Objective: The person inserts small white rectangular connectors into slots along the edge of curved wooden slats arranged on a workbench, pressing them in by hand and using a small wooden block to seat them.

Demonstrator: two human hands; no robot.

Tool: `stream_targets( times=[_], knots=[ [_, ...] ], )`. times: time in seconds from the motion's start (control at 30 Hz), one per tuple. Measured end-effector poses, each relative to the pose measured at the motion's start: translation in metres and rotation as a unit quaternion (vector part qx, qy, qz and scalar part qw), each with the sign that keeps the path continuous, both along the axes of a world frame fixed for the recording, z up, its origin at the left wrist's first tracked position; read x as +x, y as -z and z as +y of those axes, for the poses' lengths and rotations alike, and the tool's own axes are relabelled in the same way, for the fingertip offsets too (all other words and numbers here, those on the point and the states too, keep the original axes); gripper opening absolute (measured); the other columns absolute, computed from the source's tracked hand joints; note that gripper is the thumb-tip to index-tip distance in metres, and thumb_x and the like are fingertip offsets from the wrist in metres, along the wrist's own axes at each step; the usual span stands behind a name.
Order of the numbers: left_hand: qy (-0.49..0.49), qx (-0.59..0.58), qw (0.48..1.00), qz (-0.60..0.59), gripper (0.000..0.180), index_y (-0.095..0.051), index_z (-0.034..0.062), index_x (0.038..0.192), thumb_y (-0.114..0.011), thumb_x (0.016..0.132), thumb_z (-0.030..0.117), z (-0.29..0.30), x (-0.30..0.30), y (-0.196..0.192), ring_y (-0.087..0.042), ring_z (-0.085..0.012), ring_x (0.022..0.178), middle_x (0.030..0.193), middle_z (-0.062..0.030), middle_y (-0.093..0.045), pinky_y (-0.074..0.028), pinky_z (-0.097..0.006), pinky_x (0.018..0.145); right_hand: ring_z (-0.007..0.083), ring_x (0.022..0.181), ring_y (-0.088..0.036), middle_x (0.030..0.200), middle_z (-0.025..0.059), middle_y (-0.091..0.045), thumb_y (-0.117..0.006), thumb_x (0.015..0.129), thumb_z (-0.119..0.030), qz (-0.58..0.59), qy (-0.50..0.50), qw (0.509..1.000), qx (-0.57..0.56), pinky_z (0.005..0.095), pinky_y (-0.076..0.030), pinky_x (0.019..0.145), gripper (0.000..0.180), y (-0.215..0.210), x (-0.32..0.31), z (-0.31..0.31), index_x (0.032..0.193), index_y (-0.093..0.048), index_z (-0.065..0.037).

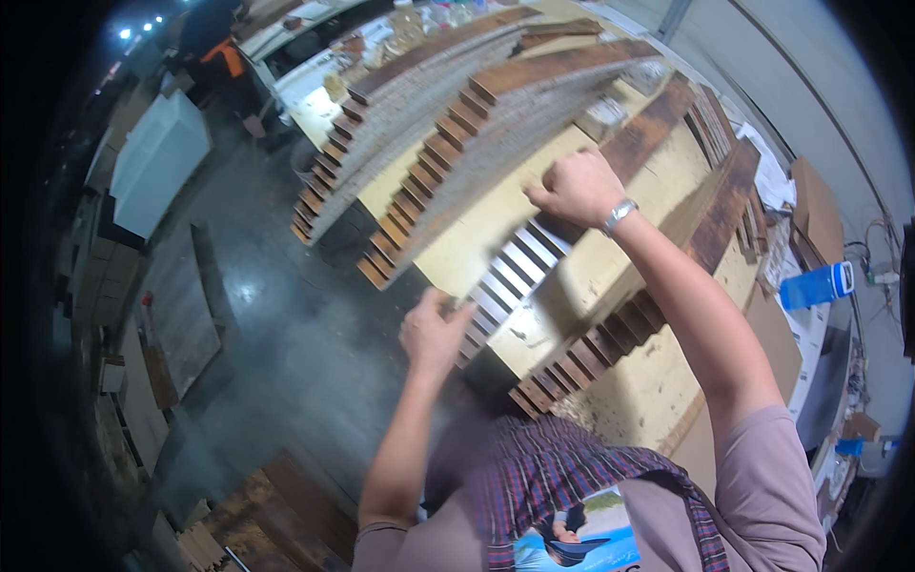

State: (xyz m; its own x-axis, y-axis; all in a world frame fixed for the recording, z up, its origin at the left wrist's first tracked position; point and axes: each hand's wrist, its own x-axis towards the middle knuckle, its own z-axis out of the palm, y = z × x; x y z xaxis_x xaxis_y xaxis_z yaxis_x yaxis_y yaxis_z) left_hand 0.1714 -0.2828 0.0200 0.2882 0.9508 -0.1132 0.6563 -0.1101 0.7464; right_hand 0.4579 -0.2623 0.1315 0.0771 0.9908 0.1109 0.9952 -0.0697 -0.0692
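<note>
Tabletop [457,250]; stepped planks [519,264] beside left grip [434,336]

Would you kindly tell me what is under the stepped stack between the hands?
A pale yellow tabletop shows beside the stepped stack; what lies directly beneath is covered.

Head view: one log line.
left hand: at near end of striped stack; right hand: curled over it, contents unclear; brown stacks: both sides

Head-worn, facing down — near (seemingly).
</note>
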Motion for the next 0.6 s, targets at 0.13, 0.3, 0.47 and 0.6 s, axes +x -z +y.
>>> stream_targets(
  times=[0.13, 0.3, 0.47, 0.6],
  knots=[
    [-0.007, -0.152, 0.971, -0.187, 0.022, -0.071, 0.0025, 0.086, -0.08, 0.082, 0.022, 0.016, -0.007, 0.041, -0.067, -0.0203, 0.068, 0.074, -0.0113, -0.071, -0.05, -0.035, 0.066, 0.0359, 0.066, -0.065, 0.063, 0.0204, -0.065, -0.058, 0.083, -0.043, 0.017, 0.004, 1.0, -0.023, 0.0425, -0.048, 0.087, 0.047, -0.002, -0.005, 0.003, 0.063, -0.072, -0.003],
    [-0.031, -0.141, 0.969, -0.198, 0.01, -0.066, 0.0009, 0.079, -0.073, 0.086, 0.002, 0.019, 0.001, 0.029, -0.05, -0.0028, 0.06, 0.067, 0.0026, -0.061, -0.039, -0.023, 0.054, 0.0353, 0.065, -0.065, 0.063, 0.0204, -0.065, -0.058, 0.083, -0.041, 0.014, 0.003, 1.0, -0.022, 0.0423, -0.048, 0.085, 0.046, -0.003, -0.003, 0.004, 0.063, -0.072, -0.003],
    [-0.001, -0.114, 0.977, -0.183, 0.032, -0.067, 0.0034, 0.084, -0.083, 0.08, 0.031, 0.011, -0.005, 0.041, -0.064, -0.0187, 0.066, 0.071, -0.0081, -0.067, -0.05, -0.035, 0.064, 0.0362, 0.066, -0.066, 0.065, 0.0217, -0.066, -0.06, 0.085, -0.044, 0.015, 0.014, 0.999, -0.026, 0.045, -0.048, 0.09, 0.048, -0.001, -0.006, 0.005, 0.062, -0.071, -0.002],
    [0.027, -0.107, 0.991, -0.08, 0.029, -0.069, 0.0042, 0.085, -0.081, 0.08, 0.03, 0.016, -0.004, 0.022, -0.071, -0.0233, 0.077, 0.079, -0.0097, -0.072, -0.053, -0.038, 0.072, 0.0381, 0.059, -0.06, 0.056, 0.021, -0.059, -0.061, 0.086, -0.042, 0.016, -0.004, 1.0, 0.025, 0.0443, -0.048, 0.087, 0.05, 0.002, -0.004, 0.001, 0.055, -0.066, -0.002]
  ],
)
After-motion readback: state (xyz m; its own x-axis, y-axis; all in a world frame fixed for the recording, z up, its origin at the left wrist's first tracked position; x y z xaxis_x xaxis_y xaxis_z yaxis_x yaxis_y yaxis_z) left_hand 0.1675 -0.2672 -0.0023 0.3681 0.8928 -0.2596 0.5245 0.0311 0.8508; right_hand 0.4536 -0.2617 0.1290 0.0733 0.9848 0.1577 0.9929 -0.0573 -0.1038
